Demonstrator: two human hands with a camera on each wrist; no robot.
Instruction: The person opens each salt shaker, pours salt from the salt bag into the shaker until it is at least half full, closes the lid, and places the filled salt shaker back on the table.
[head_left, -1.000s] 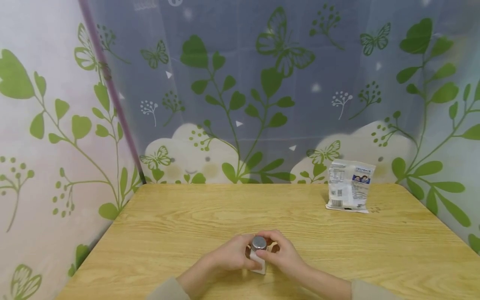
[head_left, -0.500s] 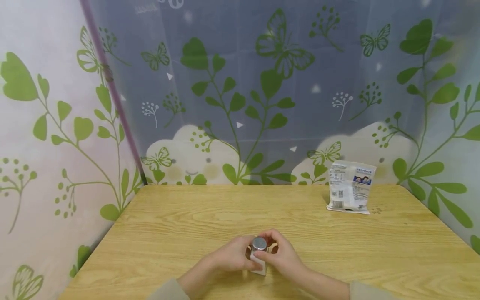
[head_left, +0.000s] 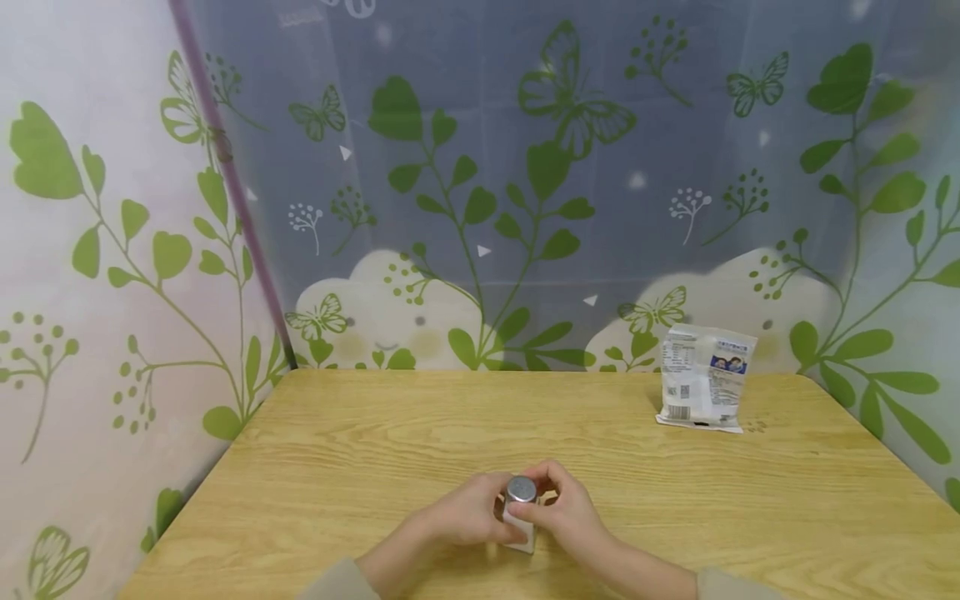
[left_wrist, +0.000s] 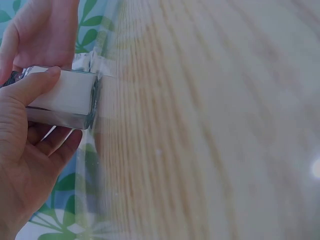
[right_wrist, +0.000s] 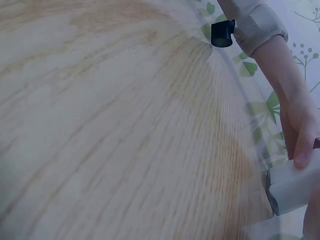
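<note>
A small square glass shaker (left_wrist: pixel 72 93) with white contents stands upright on the wood-grain table (head_left: pixel 360 433), close in front of the person. Its round silver cap (head_left: pixel 522 489) faces up in the head view. My left hand (head_left: pixel 471 510) grips the glass body from the left, thumb across its front and fingers behind. From the right, my right hand (head_left: pixel 566 504) holds the cap between thumb and fingers. In the right wrist view the left hand (right_wrist: pixel 302 125) shows on the shaker's body, while only a bit of the right hand (right_wrist: pixel 312 215) appears at the edge.
A white printed packet (head_left: pixel 705 379) stands at the back right of the table, with a few small marks beside it. Behind the table hangs a leaf-and-butterfly patterned curtain (head_left: pixel 450 208). A black device (right_wrist: pixel 223 34) sits by the left sleeve in the right wrist view.
Both hands keep their hold on the shaker and its cap, with barely any visible movement. The head view has shifted slightly, so everything sits a little further right and lower.
</note>
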